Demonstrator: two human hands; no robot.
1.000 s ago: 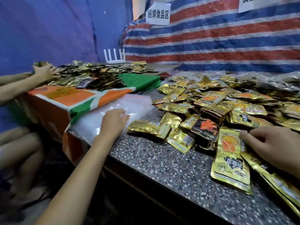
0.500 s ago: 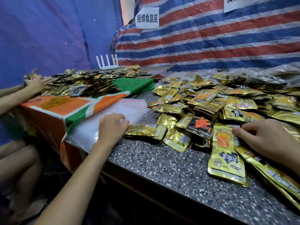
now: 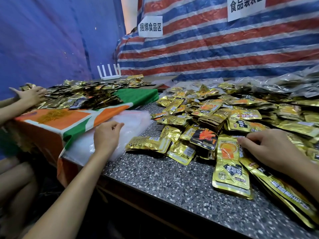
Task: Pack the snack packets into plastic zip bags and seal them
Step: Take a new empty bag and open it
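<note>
Left hand [image 3: 107,135]: fingers are curled, with thumb and forefinger closed on the top sheet of the zip bag stack [image 3: 134,125]. A pinch is read, though the film is too clear for the held edge to be traced. The stack is laid at the left end of the speckled stone counter [image 3: 164,178], partly under an orange, green and white cloth [image 3: 69,121].

Right hand [image 3: 269,149]: fingers are curled, and the tips are pinched on the upper right corner of the orange-picture gold packet [image 3: 227,150]. That packet is laid flat on the counter, with a black-labelled gold packet [image 3: 231,175] touching it on the near side. A black packet with orange print [image 3: 204,138] is seen just to its left.

The main heap of gold snack packets [image 3: 241,109] is spread from mid-counter to the right edge of view. Filled clear bags [image 3: 284,85] are piled behind it.

At far left, another person's hand [image 3: 31,96] is rested on a second heap of packets [image 3: 82,95] on the cloth. A white router [image 3: 108,72] is stood behind that heap. A striped tarpaulin [image 3: 224,49] with two paper signs [image 3: 150,26] is hung at the back
</note>
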